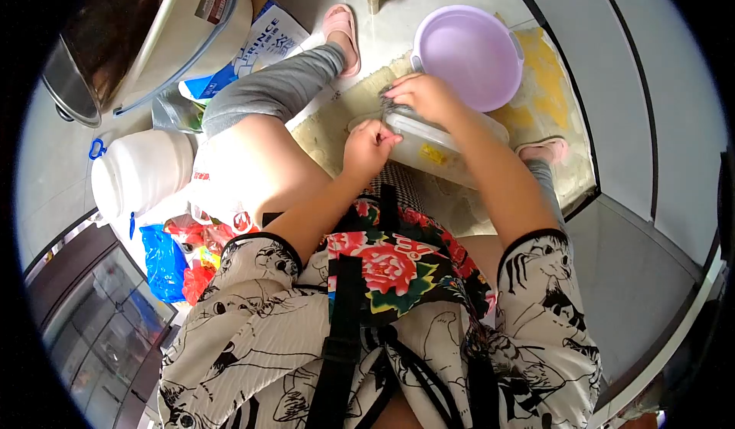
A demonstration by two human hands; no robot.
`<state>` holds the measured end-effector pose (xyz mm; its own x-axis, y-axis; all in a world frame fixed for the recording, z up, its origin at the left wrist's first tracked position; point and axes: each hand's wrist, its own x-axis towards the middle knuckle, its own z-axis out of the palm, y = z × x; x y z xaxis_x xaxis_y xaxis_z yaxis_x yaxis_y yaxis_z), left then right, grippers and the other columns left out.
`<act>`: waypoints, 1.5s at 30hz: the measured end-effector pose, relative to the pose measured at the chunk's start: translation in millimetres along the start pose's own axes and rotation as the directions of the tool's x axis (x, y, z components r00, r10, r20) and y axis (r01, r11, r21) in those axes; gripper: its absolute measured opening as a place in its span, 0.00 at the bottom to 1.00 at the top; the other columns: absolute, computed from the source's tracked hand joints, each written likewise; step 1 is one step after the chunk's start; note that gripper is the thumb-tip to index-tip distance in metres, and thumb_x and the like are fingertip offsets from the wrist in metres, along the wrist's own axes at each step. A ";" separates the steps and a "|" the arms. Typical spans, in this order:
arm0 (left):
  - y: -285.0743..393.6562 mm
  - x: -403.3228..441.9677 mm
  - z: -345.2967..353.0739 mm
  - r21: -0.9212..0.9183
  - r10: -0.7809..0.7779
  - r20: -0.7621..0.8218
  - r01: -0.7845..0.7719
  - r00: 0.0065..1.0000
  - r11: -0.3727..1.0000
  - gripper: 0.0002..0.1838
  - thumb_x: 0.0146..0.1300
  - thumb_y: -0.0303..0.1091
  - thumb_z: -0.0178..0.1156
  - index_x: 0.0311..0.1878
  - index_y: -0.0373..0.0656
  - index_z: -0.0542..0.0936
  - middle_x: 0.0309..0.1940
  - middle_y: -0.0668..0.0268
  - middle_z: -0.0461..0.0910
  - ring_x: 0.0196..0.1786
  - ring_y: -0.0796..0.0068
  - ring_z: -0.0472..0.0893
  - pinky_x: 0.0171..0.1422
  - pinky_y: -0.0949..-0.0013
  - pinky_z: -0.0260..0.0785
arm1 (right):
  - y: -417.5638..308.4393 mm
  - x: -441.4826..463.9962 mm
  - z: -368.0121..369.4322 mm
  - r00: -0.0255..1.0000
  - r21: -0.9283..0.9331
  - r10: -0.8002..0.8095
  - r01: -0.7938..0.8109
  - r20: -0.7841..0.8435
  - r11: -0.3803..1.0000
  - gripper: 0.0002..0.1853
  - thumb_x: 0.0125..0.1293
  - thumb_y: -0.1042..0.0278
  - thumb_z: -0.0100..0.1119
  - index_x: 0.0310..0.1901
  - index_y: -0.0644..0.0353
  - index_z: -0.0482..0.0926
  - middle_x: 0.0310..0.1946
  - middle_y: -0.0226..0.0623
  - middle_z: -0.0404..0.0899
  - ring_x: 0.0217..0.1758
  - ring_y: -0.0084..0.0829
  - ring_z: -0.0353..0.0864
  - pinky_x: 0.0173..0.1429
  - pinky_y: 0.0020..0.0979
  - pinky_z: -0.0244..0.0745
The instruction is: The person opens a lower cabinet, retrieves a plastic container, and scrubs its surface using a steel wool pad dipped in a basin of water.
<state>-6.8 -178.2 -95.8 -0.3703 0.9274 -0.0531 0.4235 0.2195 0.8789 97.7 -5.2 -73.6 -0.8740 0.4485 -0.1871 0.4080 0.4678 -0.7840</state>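
A long translucent white plastic box (452, 170) with a yellow patch (433, 153) on its side is between my legs. My left hand (370, 149) is closed, its thumb and fingers pinching the box's rim near the left end. My right hand (426, 98) holds a grey wiry clump that looks like a steel wool scrubber (389, 103), against the far left corner of the box. My right forearm passes over the box and hides part of it.
Just beyond the box stands a round lilac basin (468, 57). On the left are a white plastic jug (145, 170), large tubs (180, 38), a blue printed carton (256, 46) and blue and red plastic bags (164, 260). Grey cabinet panels (635, 84) line the right. A worn yellowish mat (547, 84) covers the floor.
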 end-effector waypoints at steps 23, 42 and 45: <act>-9.2 1.4 -2.2 -0.035 0.033 0.054 -0.031 0.998 0.999 0.28 0.50 0.30 0.71 0.58 0.49 0.78 0.24 0.65 0.72 0.29 0.66 0.73 0.37 0.65 0.68 | 44.2 -63.9 -23.7 0.981 -0.013 0.116 -0.119 -0.158 0.993 0.12 0.64 0.67 0.61 0.48 0.49 0.85 0.49 0.34 0.84 0.49 0.35 0.82 0.55 0.34 0.75; 61.6 22.5 -1.4 0.405 0.437 0.112 -0.443 0.892 0.800 0.24 0.50 0.51 0.71 0.49 0.51 0.84 0.45 0.64 0.75 0.54 0.60 0.72 0.57 0.59 0.65 | 28.1 -96.2 -53.1 1.000 -0.132 0.011 -0.012 -0.014 0.991 0.11 0.52 0.74 0.69 0.38 0.49 0.88 0.40 0.34 0.79 0.46 0.40 0.78 0.51 0.37 0.74; 58.8 45.6 20.1 0.364 0.378 0.064 -0.374 0.924 0.853 0.21 0.56 0.54 0.66 0.45 0.48 0.82 0.50 0.64 0.76 0.58 0.59 0.71 0.62 0.57 0.61 | 17.5 -105.1 -53.2 0.996 -0.284 -0.009 -0.016 -0.086 0.959 0.11 0.50 0.73 0.70 0.37 0.47 0.88 0.39 0.34 0.79 0.48 0.39 0.76 0.52 0.37 0.73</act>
<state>17.8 -116.9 -56.0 -0.1290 0.9589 0.2527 0.8004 -0.0497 0.5973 210.8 -3.6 -36.2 -0.8515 0.5084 -0.1283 0.4801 0.6575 -0.5806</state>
